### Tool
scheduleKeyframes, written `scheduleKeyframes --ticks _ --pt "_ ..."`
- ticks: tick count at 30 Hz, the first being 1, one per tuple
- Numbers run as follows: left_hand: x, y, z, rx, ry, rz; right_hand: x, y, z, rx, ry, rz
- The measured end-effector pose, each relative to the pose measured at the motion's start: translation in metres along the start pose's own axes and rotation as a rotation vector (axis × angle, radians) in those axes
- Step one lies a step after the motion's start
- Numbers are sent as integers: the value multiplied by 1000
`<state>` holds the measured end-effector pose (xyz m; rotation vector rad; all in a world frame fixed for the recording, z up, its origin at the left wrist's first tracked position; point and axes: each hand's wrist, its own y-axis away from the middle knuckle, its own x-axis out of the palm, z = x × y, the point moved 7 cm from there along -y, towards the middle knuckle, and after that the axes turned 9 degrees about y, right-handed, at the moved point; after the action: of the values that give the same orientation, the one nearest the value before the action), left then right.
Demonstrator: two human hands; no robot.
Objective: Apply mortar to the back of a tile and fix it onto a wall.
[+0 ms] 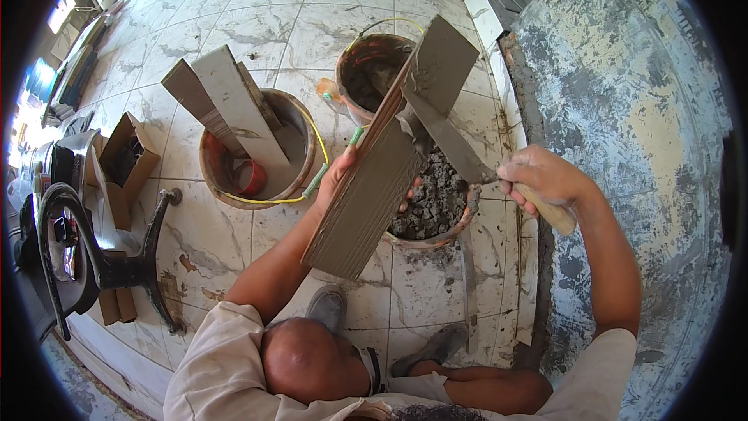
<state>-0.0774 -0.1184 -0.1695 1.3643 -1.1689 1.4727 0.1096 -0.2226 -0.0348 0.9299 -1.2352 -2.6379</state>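
My left hand grips a long tile plank from beneath. Grey mortar coats its upward face, combed with lengthwise ridges on the near half and smoother at the far end. In my right hand is the wooden handle of a trowel. Its metal blade reaches across to the plank's right edge, near some loose mortar. Below them stands a bucket of lumpy dark mortar, partly hidden by the plank. The fingertips of my left hand show at the plank's right edge.
Behind the plank is another mortar-stained bucket. At left, a bucket holds water, boards and a red cup. A black chair base and an opened cardboard box stand farther left. A paint-spotted wall rises at right.
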Motion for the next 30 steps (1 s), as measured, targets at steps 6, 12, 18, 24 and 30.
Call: scheduleKeyframes --ticks 6,12,18,24,30 --pt "27 -43 -30 82 -146 111 -4 -24 20 -62 73 -6" --pt "59 -91 -67 197 -162 107 -7 -32 38 -121 137 33" --pt "85 -186 -138 188 -347 242 -50 -55 50 -158 149 -33" --pt "149 -264 -280 261 -624 441 -105 -112 82 -287 162 -124" --pt "165 -270 -325 538 -758 375 -112 -216 30 -403 871 -490"
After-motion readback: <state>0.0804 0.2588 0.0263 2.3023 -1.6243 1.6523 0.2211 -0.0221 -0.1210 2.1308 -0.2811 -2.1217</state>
